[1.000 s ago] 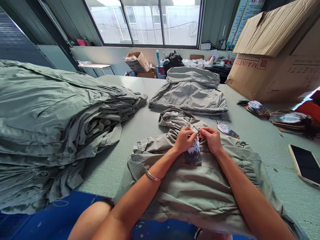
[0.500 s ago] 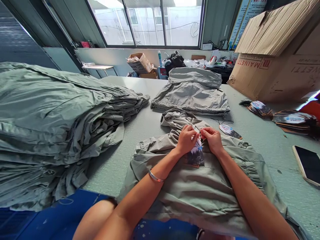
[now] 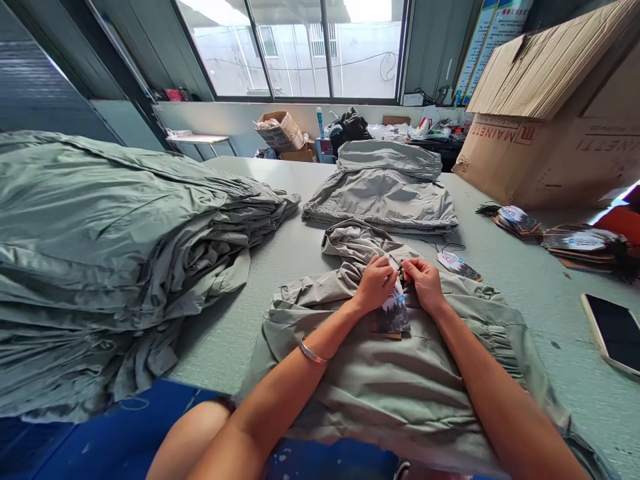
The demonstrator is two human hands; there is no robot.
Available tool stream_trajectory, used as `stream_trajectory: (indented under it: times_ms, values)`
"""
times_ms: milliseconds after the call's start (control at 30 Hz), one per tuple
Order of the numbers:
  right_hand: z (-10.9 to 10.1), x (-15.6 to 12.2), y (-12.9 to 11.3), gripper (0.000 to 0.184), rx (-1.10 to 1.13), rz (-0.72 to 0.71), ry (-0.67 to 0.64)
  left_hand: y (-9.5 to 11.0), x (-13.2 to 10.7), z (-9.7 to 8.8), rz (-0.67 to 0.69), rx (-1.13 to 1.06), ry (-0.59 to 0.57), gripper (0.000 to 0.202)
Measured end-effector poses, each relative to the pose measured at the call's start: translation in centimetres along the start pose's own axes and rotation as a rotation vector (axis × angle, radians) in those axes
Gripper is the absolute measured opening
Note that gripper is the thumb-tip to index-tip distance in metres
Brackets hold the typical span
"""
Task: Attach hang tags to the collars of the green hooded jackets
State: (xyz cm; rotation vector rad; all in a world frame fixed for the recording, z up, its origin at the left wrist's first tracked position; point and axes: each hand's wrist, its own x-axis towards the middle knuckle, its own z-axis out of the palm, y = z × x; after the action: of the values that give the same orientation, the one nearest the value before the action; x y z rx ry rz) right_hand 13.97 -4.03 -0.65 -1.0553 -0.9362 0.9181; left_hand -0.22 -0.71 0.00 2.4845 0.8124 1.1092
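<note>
A grey-green hooded jacket (image 3: pixel 380 380) lies before me, its hood (image 3: pixel 357 237) pointing away and its lower part hanging over the table's front edge. At the neck, my left hand (image 3: pixel 376 283) is closed on a printed hang tag (image 3: pixel 393 313), dark at the bottom and pale at the top. Close beside it, my right hand (image 3: pixel 423 280) pinches something small and dark, perhaps the tag's cord; the fingertips hide most of it. Another hang tag (image 3: pixel 457 265) with a black string rests just beyond my right hand, by the jacket's shoulder.
A tall pile of grey-green jackets (image 3: pixel 125 247) fills the left side. Beyond the hood lies a folded jacket (image 3: pixel 383 190). To the right are bundles of hang tags (image 3: pixel 583 240), a phone (image 3: pixel 613 330) and a large cardboard box (image 3: pixel 540 153) on the table (image 3: pixel 220 340).
My left fingers have curled in further and the pale top of the tag shows more. The right hand keeps its pinch near the same spot. The view has tilted slightly.
</note>
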Motion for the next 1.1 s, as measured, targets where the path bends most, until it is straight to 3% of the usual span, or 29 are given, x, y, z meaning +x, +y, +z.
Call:
stream_trajectory:
  times_ms: [233, 400, 567, 1100]
  values:
    - [-0.19, 0.10, -0.07, 0.046, 0.026, 0.093, -0.066, -0.48, 0.03, -0.03, 0.020, 0.062, 0.012, 0.035]
    - [-0.09, -0.01, -0.36, 0.054, -0.117, 0.169, -0.177, -0.26, 0.19, -0.09, 0.026, 0.081, -0.003, 0.034]
    - [-0.25, 0.01, -0.26, 0.055, -0.193, 0.163, -0.238, -0.03, 0.06, -0.15, 0.065, 0.100, -0.089, 0.029]
    - [-0.72, -0.11, -0.48, 0.054, -0.192, 0.170, -0.307, 0.09, 0.31, 0.23, 0.000, -0.098, -0.117, 0.029]
